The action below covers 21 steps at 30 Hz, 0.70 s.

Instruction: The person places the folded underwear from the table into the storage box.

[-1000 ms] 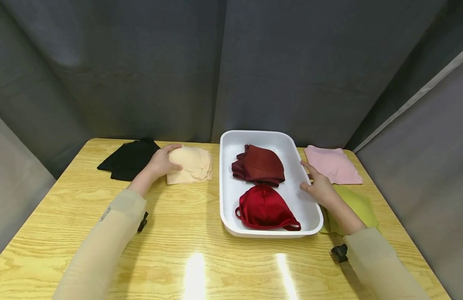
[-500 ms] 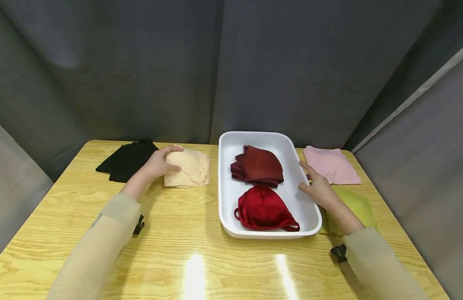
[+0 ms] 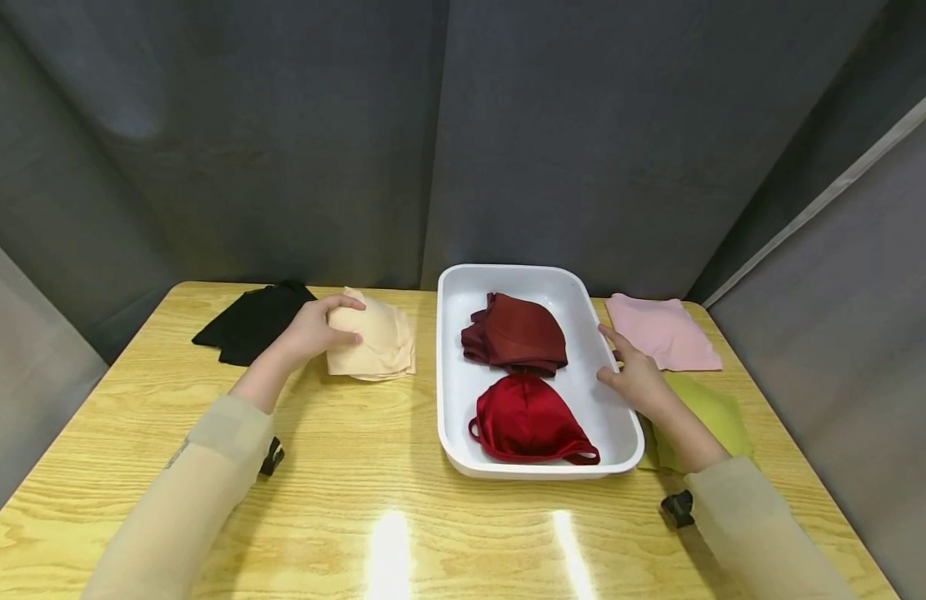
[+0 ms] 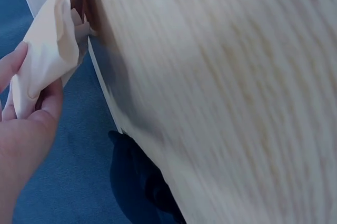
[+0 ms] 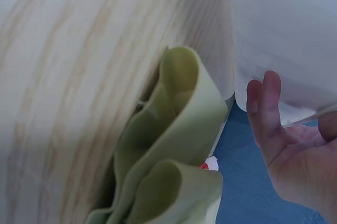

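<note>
In the head view my left hand (image 3: 308,333) pinches the left side of a folded beige bra (image 3: 376,340), thumb in front and fingers behind. The left wrist view shows the beige bra (image 4: 50,50) tilted up, its folded layers between thumb and fingers. My right hand (image 3: 641,385) holds the right rim of a white tray (image 3: 446,400). The right wrist view has its fingers (image 5: 268,98) against the outer wall. Inside the tray lie a rust-brown folded bra (image 3: 518,329) at the back and a shiny red bra (image 3: 530,417) in front.
A black folded garment (image 3: 245,325) lies left of the beige bra on the wooden table (image 3: 342,500). Right of the tray are a pink garment (image 3: 661,333) and a yellow-green one (image 3: 710,417), partly under my right forearm. A grey curtain (image 3: 320,167) stands behind the table.
My left hand has drawn slightly left, and the beige bra has shifted left and tilted with it. The right hand and the tray hold their place.
</note>
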{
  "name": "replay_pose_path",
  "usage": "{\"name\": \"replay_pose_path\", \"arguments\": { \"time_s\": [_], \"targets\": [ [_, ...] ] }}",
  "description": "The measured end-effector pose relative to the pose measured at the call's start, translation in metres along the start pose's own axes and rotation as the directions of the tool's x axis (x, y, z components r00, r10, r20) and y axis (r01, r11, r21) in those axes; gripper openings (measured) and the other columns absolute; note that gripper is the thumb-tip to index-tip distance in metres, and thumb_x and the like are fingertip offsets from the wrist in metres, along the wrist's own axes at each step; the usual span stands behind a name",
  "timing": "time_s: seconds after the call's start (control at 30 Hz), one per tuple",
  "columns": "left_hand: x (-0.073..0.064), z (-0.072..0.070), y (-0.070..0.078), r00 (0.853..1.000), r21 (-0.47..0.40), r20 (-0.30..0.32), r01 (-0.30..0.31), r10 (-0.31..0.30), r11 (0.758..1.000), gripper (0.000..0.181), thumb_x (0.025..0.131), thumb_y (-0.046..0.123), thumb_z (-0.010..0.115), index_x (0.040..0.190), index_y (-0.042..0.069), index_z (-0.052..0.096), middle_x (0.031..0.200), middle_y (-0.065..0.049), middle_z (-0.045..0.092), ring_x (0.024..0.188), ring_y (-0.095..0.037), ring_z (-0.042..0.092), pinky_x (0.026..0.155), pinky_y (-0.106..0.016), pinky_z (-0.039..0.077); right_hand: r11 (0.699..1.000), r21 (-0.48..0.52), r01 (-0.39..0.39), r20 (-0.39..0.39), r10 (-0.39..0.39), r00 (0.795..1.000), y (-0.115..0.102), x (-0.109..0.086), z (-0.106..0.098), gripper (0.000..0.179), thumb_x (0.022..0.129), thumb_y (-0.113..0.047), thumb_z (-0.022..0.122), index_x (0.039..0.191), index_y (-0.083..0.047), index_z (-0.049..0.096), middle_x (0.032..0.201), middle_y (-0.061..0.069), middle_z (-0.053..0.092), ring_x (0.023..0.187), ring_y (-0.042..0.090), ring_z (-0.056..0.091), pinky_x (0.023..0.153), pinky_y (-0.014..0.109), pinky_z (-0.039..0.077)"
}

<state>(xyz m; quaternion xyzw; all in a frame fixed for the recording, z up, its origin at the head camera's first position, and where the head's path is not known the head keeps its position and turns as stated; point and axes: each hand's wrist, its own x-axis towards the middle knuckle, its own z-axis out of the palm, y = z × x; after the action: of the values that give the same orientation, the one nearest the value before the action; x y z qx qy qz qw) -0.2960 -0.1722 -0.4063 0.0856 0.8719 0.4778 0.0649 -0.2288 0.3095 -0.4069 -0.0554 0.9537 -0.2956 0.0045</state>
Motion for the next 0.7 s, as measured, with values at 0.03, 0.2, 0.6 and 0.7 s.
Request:
{"name": "replay_pose_path", "arguments": {
  "time_s": [0.03,0.2,0.6,0.7],
  "targets": [
    [-0.001,0.0,0.001,1.0,-0.009,-0.004,0.007,-0.007,1.0,0.049,0.079,0.009,0.076,0.124,0.013,0.057,0.15,-0.011,0.033,0.129,-0.028,0.038,0.101,-0.042,0.039,1.0,0.001,-0.001,0.0,0.001,1.0,0.0,0.0,0.0,0.068,0.085,-0.007,0.054,0.148,-0.005,0.026,0.127,0.033,0.05,0.107,0.044,0.054,0.08,0.051,0.053],
    [-0.007,-0.002,0.009,1.0,-0.065,-0.024,0.015,-0.017,0.998,0.051,0.079,0.012,0.077,0.126,0.013,0.056,0.149,-0.011,0.033,0.124,-0.028,0.04,0.097,-0.04,0.042,1.0,0.004,-0.007,0.005,0.007,1.0,0.001,0.0,0.001,0.068,0.086,-0.007,0.053,0.148,-0.005,0.025,0.129,0.033,0.049,0.108,0.045,0.054,0.081,0.052,0.053],
    [-0.022,-0.007,0.028,0.998,-0.096,-0.066,0.01,-0.017,0.995,0.053,0.08,0.011,0.076,0.128,0.013,0.055,0.133,-0.015,0.045,0.105,-0.028,0.049,0.076,-0.022,0.049,1.0,0.002,-0.005,0.001,0.005,1.0,0.003,0.002,0.002,0.069,0.084,-0.006,0.053,0.148,-0.005,0.026,0.127,0.034,0.05,0.108,0.045,0.055,0.081,0.051,0.052],
    [-0.026,-0.009,0.033,0.997,-0.107,-0.078,-0.003,-0.005,0.994,0.053,0.08,0.012,0.076,0.129,0.014,0.054,0.134,-0.014,0.045,0.104,-0.028,0.051,0.075,-0.022,0.049,1.0,0.008,-0.006,0.0,0.006,1.0,0.003,0.002,0.002,0.069,0.084,-0.006,0.053,0.148,-0.005,0.026,0.127,0.034,0.05,0.107,0.044,0.055,0.08,0.051,0.053]
  ]
}}
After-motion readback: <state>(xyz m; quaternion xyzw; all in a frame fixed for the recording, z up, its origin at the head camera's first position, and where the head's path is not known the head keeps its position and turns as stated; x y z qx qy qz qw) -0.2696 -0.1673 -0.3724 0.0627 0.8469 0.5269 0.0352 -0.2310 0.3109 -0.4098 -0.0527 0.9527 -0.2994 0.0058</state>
